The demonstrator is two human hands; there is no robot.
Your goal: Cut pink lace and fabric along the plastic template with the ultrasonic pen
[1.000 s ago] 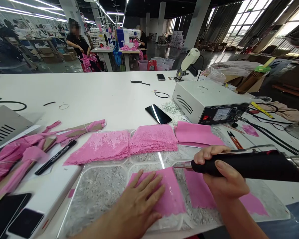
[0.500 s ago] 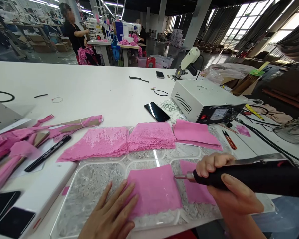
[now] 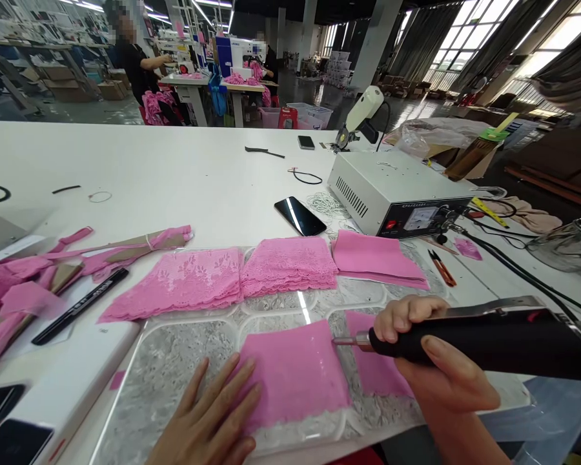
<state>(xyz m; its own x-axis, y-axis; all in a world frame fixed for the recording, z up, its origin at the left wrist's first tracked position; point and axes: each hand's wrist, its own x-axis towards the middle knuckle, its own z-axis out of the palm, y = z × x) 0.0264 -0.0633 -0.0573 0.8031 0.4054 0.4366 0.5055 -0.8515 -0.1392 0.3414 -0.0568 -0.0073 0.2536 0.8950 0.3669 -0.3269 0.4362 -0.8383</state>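
Note:
A pink fabric piece (image 3: 293, 371) lies flat on a marbled, clear-edged mat (image 3: 184, 336). My left hand (image 3: 210, 413) rests palm down with spread fingers, its fingertips on the left edge of that piece. In my right hand (image 3: 436, 361) is a black corded ultrasonic welding gun (image 3: 494, 339), held level. Its metal tip points left at the right edge of the piece; whether it touches cannot be made out. Beneath the tool a second pink piece (image 3: 375, 368) is partly covered. Behind them lie stacks of pink lace (image 3: 290, 265) and plain pink fabric (image 3: 377, 257).
A grey power box (image 3: 397, 190) with a meter stands at the right, cables running to the tool. Nearby are a phone (image 3: 300, 216) and orange-handled snips (image 3: 442, 268). Pink strips (image 3: 39, 278), a black marker (image 3: 80, 307) and a white box (image 3: 90, 381) lie left. People sew behind.
The whole view has shifted slightly, so most things sit a little further left. Both hands and the welding gun hold nearly the same places on the fabric.

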